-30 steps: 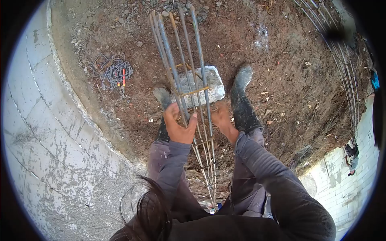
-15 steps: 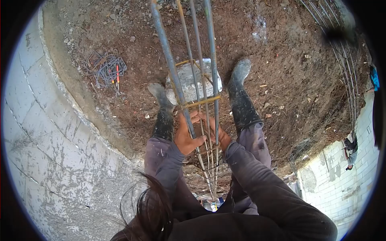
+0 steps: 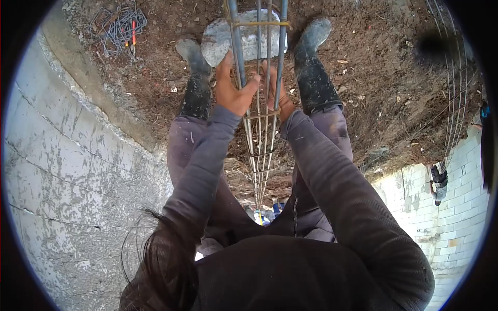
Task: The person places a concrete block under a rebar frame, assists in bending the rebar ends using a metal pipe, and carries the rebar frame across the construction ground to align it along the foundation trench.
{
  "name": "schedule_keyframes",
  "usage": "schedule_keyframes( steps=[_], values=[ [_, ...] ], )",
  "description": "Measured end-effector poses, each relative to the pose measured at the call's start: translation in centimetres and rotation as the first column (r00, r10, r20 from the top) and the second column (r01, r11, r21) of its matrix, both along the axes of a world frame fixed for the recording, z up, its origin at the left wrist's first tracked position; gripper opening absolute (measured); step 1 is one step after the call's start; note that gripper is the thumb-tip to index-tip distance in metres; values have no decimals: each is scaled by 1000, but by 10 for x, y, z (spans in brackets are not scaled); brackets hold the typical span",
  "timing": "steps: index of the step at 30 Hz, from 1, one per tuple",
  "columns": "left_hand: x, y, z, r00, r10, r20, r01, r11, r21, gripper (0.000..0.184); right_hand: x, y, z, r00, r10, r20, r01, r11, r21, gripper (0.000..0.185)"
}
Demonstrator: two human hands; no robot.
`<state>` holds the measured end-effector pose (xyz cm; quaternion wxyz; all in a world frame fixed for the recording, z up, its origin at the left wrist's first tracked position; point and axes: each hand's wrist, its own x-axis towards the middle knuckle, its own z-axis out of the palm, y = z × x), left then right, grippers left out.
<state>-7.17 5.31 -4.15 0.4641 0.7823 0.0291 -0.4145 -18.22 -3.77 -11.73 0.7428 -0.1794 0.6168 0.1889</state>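
Observation:
A rebar cage (image 3: 269, 39) of long steel bars with square tie loops runs away between my legs. My left hand (image 3: 232, 93) is around its left bar, thumb on the inner side and fingers along the outer side. My right hand (image 3: 280, 98) curls round the right bar, its fingers partly hidden behind the steel. A rusty stirrup (image 3: 262, 23) joins the bars beyond my hands, and another loop (image 3: 263, 114) crosses close to my right wrist. Under the far part of the cage lies a pale stone block (image 3: 215, 41), between my boots.
A tangle of grey wire (image 3: 111, 28) lies on the soil at left beside an orange-handled tool (image 3: 134, 33). A curved-looking concrete wall (image 3: 67, 171) fills the left side. More long bars (image 3: 454, 93) lie at right, where a person (image 3: 439, 184) is near a block wall (image 3: 456, 228).
The view has tilted, so cage, block and hands appear higher. My left fingers, earlier across the bar, now stretch along its outer side. My hands sit farther from the rusty stirrup.

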Motion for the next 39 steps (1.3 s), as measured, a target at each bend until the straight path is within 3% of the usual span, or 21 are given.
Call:
schedule_keyframes(
  steps=[1, 2, 4, 5, 9, 11, 12, 14, 15, 19, 20, 21, 22, 24, 27, 30, 33, 35, 36, 38, 39],
  values=[
    [-11, -6, 11, 930, -141, 340, 32, 952, 305, 64, -12, 6, -6, 1000, 1, -10, -1, 1000, 8, 49],
    [-18, -17, 15, 931, -139, 338, 32, 952, 304, 64, -20, 9, -17, 999, -22, 35, 22, 1000, 14, 47],
    [-27, -34, 19, 943, 107, 316, -214, 920, 329, 44, -24, 7, -23, 996, -45, 82, 44, 999, 12, 45],
    [-30, -35, 12, 925, -1, 380, -153, 914, 375, 40, -28, 7, -23, 994, -69, 86, 64, 997, 53, 45],
    [-19, -26, 23, 939, 42, 343, -140, 953, 267, 41, -25, 11, -19, 998, -30, 59, 29, 999, 17, 47],
    [-16, -9, 15, 985, -97, 145, 36, 926, 376, 42, -4, 6, -2, 999, 43, -17, -44, 996, -77, 54],
    [-16, -6, 14, 982, -101, 160, 36, 931, 363, 42, -1, 8, 2, 999, 37, -3, -37, 995, -92, 54],
    [-12, -4, 16, 969, -154, 193, 82, 939, 333, 42, 2, 7, 4, 1000, 6, 9, -5, 997, -80, 60],
    [-6, -4, 21, 984, -164, 77, 125, 923, 363, 43, 13, -3, 23, 1000, -1, 11, 1, 1000, 19, 67],
    [-9, -3, 20, 935, -188, 300, 108, 958, 265, 42, -8, 14, -3, 997, -20, 75, 27, 994, -107, 74],
    [-9, 2, 21, 930, -279, 240, 194, 926, 325, 41, 8, -2, 26, 998, -22, 65, 29, 994, -104, 69],
    [-12, -1, 16, 937, -188, 294, 126, 968, 216, 45, 11, 0, 28, 990, -114, 88, 121, 989, -88, 66],
    [-15, 1, 12, 964, -153, 219, 104, 970, 220, 55, 15, -9, 40, 996, -68, 64, 73, 994, -80, 61],
    [-17, 9, 4, 895, -242, 375, 182, 965, 187, 62, 7, -4, 33, 998, 3, 69, 11, 979, -202, 57],
    [-7, 9, 17, 900, -315, 301, 232, 931, 280, 62, 17, -11, 49, 997, 56, 61, -47, 990, -135, 57],
    [-10, 12, 10, 911, -277, 306, 185, 936, 298, 60, 7, 2, 23, 985, 52, 162, -45, 998, -49, 64],
    [-11, 10, 16, 930, -108, 350, 45, 982, 184, 47, 14, 7, 33, 998, 60, -27, -63, 983, -172, 61],
    [-12, 18, 12, 912, -221, 345, 127, 954, 273, 37, -2, 19, -2, 998, 54, 24, -50, 985, -167, 59],
    [-17, 22, -3, 946, -165, 278, 95, 964, 249, 33, -9, 24, -16, 999, 31, 42, -24, 986, -165, 57],
    [-13, 22, 1, 950, -154, 270, 81, 961, 263, 28, -13, 19, -18, 979, 205, 16, -199, 964, -178, 70],
    [-10, 15, 14, 923, -211, 323, 108, 945, 308, 27, -11, 13, -5, 954, 301, 13, -291, 932, -213, 63]
  ],
)
